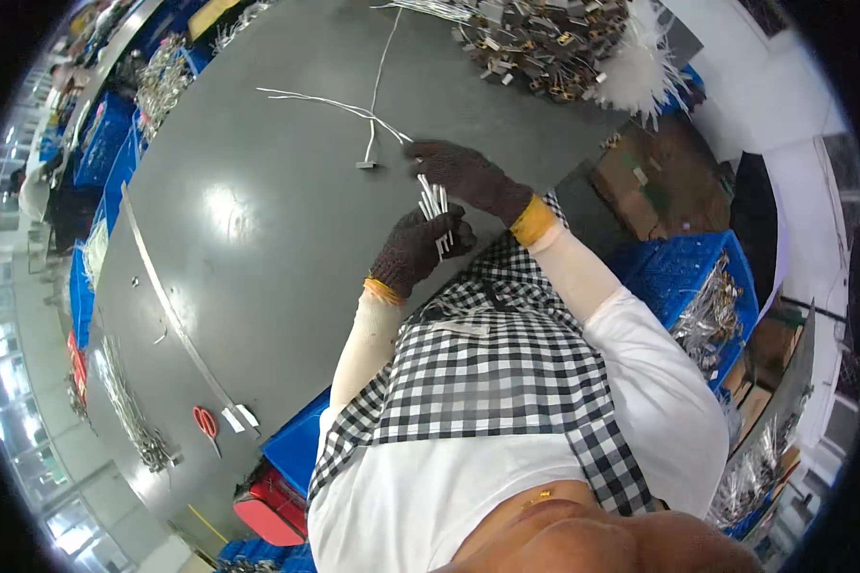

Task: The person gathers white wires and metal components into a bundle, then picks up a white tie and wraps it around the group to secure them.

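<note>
Far to the left of the grip, past the table's edge, a blue bin (105, 143). Less far, yet well apart, a bundle of wires (132, 411) flat on the grey table (287, 286); next, a long thin strip (174, 313) slanting across, with red-handled scissors (207, 427) near its closer end. Just beyond the grip and to its left, loose white wires (370, 116) crossing, with a small grey plug (366, 165) at one end. At the grip itself, the gloved left hand (420, 244) wrapped around short white wires (434, 202), ends poking out of the fist. Just above and right, the gloved right hand (463, 177), fingers bent at a loose wire's end; unable to tell whether pinched or merely touched. Farther beyond, a heap of plugs (549, 48). Well to the right, a blue tub (657, 274) with silvery pieces inside.
</note>
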`<state>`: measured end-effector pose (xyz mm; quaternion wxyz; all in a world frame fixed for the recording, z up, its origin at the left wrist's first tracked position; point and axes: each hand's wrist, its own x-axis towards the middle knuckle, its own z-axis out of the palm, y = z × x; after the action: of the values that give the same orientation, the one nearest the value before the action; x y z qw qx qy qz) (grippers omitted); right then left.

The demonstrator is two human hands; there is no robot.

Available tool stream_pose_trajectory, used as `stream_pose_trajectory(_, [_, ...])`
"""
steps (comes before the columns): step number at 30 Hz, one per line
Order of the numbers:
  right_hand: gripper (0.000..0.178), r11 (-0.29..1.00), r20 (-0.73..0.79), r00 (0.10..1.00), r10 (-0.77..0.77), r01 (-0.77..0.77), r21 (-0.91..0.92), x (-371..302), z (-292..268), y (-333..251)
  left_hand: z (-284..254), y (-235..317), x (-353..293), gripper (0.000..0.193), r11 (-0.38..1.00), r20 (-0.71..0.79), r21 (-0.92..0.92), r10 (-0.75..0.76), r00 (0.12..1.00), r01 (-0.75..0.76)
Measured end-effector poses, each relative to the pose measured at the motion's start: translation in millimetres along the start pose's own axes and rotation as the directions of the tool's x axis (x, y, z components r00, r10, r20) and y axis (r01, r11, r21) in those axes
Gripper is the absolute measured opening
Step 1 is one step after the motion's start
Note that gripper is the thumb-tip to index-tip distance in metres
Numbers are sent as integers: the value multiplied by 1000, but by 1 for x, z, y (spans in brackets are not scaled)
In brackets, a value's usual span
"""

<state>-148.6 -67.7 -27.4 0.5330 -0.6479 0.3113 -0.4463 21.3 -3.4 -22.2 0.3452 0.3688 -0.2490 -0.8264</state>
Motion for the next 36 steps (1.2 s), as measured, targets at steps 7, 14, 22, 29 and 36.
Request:
stream_pose_trajectory(7, [30,997,-66,995,77,-77,-4,-23,0,-6,-7,-14,4,20,826,83,458,330,940,-330])
stream_pose_trajectory(14, [42,987,-272,949,157,-145,63,-58,26,21,19,2,6,23,784,-3,359,543,840,-506])
stream_pose_trajectory(22, [29,901,251,885,393,-425,84,-34,3,-53,33,8,-20,27,933,-36,288,234,972,-214])
stream_pose_trajectory(29, [28,907,168,909,382,-403,117,-26,7,-31,-14,-6,1,19,99,431,856,405,806,-507])
stream_pose_trajectory(36, [30,948,-18,999,-37,30,-316,-23,-13,10,-7,-24,11,34,848,183,504,78,980,-162])
